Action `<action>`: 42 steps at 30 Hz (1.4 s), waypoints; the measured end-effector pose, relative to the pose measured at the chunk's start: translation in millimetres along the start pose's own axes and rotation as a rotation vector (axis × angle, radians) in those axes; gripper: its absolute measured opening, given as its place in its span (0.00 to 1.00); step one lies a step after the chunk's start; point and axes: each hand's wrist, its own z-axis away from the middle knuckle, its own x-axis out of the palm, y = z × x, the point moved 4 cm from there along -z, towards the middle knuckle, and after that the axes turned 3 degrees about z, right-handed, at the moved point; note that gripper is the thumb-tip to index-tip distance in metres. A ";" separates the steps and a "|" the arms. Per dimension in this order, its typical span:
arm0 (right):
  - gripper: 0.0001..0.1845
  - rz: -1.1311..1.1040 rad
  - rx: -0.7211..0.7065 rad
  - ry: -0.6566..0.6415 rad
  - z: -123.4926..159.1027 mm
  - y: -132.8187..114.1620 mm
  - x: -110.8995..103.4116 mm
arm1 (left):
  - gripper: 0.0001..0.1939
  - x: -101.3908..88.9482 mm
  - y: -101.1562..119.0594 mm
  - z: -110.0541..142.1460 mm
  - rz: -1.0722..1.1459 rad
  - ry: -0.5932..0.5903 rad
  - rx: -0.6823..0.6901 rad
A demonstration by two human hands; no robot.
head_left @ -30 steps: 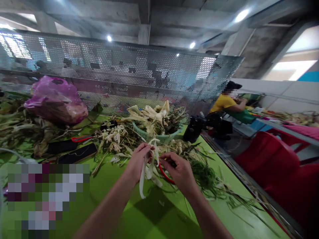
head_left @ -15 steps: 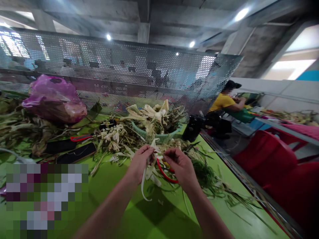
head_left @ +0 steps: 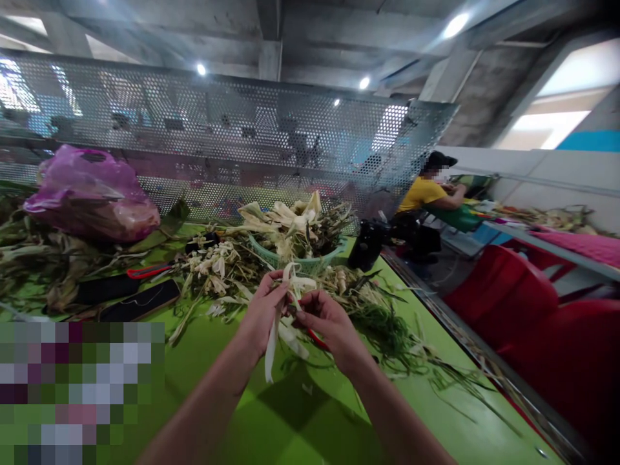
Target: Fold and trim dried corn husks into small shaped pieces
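In front of me, over the green table, my left hand (head_left: 264, 313) is closed on pale, dry corn husk strips (head_left: 272, 352). One strip loops above the fingers and another hangs down below them. My right hand (head_left: 327, 320) is closed in a pinch at the lower part of the same husk piece, its fingertips close to my left fingers. What exactly lies between the right fingertips is partly hidden. Beneath the right hand shows a red handle (head_left: 317, 340), probably of scissors, with loose husk pieces (head_left: 293, 341) beside it.
Behind my hands stands a green basket (head_left: 310, 263) of dried husks. A purple plastic bag (head_left: 94, 194), a red-handled tool (head_left: 145, 271) and a dark phone-like slab (head_left: 140, 300) lie left. Green fibres (head_left: 387, 329) and a black object (head_left: 367, 245) are right. A person (head_left: 426, 190) sits beyond red chairs (head_left: 504, 284).
My right hand has moved left and slightly down to meet the husk by my left hand. The strips now loop over the left fingers. The whole view has shifted a little.
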 end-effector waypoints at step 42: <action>0.08 0.206 -0.283 0.331 8.1 -23.1 -17.3 | 0.12 11.7 -4.6 11.3 -0.083 -0.153 -0.131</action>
